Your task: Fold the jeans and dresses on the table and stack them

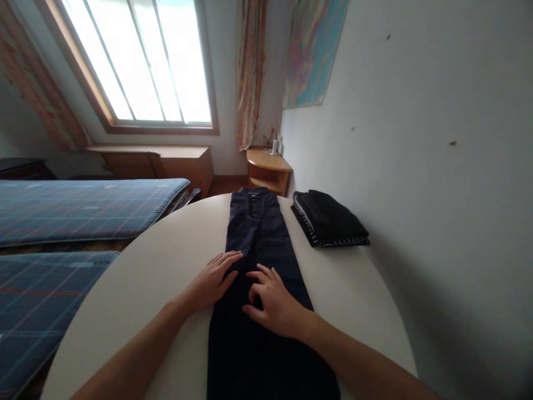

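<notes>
A dark navy garment (pixel 260 239) with a buttoned opening at its far end lies lengthwise in a long strip on the round white table (pixel 166 261). My left hand (pixel 214 279) rests at the garment's left edge, its fingers stretched over the cloth and holding nothing. On the right, my right hand (pixel 270 300) is over the middle of the garment, with the fingers apart and slightly bent and nothing between them. A stack of folded black clothes (pixel 328 219) sits at the table's far right, apart from both hands.
Two plaid mattresses (pixel 83 208) are to the left of the table. A white wall (pixel 437 194) runs along the right. Beyond the table stand a wooden corner shelf (pixel 268 160) with small items on it and a wooden desk (pixel 183 158) under the window.
</notes>
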Tool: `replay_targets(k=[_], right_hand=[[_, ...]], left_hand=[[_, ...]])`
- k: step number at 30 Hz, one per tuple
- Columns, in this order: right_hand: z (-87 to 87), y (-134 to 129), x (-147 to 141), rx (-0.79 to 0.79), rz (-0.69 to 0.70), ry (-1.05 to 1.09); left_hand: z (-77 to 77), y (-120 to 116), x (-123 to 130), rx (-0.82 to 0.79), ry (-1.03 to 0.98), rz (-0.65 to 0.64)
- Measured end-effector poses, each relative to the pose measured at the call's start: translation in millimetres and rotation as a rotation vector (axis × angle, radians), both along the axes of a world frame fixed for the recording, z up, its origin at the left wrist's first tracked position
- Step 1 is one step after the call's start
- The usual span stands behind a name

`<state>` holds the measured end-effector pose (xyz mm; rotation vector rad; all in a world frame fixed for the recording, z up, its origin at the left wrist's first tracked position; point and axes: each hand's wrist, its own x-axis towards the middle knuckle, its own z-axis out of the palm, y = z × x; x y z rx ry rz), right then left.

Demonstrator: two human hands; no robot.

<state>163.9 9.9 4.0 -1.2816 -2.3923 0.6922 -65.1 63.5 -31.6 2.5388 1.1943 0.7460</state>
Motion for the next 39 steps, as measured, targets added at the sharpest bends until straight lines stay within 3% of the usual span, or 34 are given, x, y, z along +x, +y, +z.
replay_targets(k=[3,9,13,15,19,22,27,34,39], right_hand=[[10.0,-8,5,-0.008,0.023,0.073],[33.8,-10,29,-0.558,0.238,0.162],[34.7,-1,44,-0.759,0.318,0.169],[31.8,7,51,-0.708,0.26,0.188],[21.8,23,64,-0.372,0.11,0.174],[15.0,29,69,-0.241,0.175,0.115],[14.7,22,62,-0.167,0.386,0.006],[18.7,16,52,-0.069,0.431,-0.137],[16.3,18,55,-0.117,0.45,-0.097]], left_hand=[[12.7,-9,3,0.002,0.015,-0.111],[33.8,-35,19,-0.092,0.118,-0.331],[36.3,-46,32,-0.125,0.165,-0.384],[36.2,-50,36,-0.145,0.171,-0.402],[39.5,-59,44,-0.165,0.174,-0.447],[42.9,-63,48,-0.157,0.167,-0.472],[44.1,-66,50,-0.101,0.202,-0.49],[39.5,-68,52,-0.053,0.165,-0.542],[34.2,-66,53,-0.09,0.137,-0.531]])
